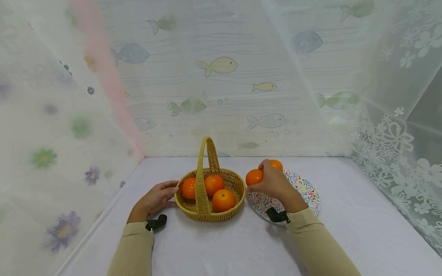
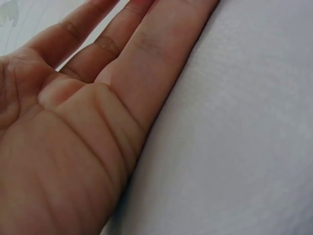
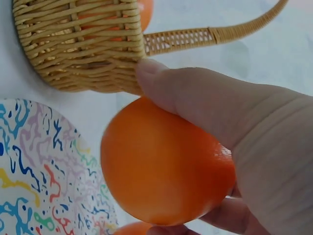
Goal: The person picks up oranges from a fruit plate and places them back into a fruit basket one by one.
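Note:
A yellow woven basket (image 1: 211, 217) with a tall arched handle stands on the table, with three oranges (image 1: 224, 200) inside. My left hand (image 1: 157, 200) is at its left side, fingertips at the rim; the left wrist view shows those fingers (image 2: 93, 41) extended, the hand's edge along the white cloth. My right hand (image 1: 274, 184) holds another orange (image 3: 166, 164) between thumb and fingers, just right of the basket and over the near-left part of a colourful patterned plate (image 1: 307, 188). Beyond that hand, one more orange (image 1: 276, 165) shows at the plate's far edge.
A white cloth (image 1: 221, 253) covers the table. Behind it hangs a curtain (image 1: 221, 96) printed with fish; a floral curtain (image 1: 62, 172) lines the left and lacy white netting (image 1: 397, 165) the right.

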Tool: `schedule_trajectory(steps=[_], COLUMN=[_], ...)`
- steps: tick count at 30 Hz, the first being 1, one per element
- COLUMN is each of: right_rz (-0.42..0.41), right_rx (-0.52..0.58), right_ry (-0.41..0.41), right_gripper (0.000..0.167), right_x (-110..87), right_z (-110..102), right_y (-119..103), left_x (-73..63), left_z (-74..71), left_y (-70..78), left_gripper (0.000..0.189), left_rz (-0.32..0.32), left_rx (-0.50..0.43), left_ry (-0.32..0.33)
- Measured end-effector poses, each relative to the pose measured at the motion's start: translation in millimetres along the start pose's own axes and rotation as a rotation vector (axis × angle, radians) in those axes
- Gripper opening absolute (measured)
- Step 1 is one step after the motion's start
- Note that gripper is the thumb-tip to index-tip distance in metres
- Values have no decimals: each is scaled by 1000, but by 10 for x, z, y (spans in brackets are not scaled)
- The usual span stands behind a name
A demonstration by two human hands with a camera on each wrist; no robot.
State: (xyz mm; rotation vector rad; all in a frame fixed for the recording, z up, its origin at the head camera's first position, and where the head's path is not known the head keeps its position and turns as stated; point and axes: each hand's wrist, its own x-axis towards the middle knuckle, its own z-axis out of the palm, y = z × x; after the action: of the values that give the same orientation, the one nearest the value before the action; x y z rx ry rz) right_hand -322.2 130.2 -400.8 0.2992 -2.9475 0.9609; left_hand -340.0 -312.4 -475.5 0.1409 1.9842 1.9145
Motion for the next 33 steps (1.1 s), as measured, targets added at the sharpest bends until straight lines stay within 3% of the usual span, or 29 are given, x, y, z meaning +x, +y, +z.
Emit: schedule_trajectory(steps=[6,15,23,33], right_rz=[-59,-68,-159,-162], right_rx=[34,84,90,90], right_ry=[57,112,172,156], right_gripper=[82,79,76,72], right_x=[-4,-23,-36,-51], right_z=[-19,-7,-4,51], right_y=[-62,-128,-184,-222], left_x=[-10,-26,-19,-26], left_z=[-4,-2,6,13], left_y=[1,1,-3,10], left_gripper=[62,64,65,64], left_rz=[8,8,18,25], left_rx=[3,-18,-1,4], left_ry=[-3,-11,-14,-19])
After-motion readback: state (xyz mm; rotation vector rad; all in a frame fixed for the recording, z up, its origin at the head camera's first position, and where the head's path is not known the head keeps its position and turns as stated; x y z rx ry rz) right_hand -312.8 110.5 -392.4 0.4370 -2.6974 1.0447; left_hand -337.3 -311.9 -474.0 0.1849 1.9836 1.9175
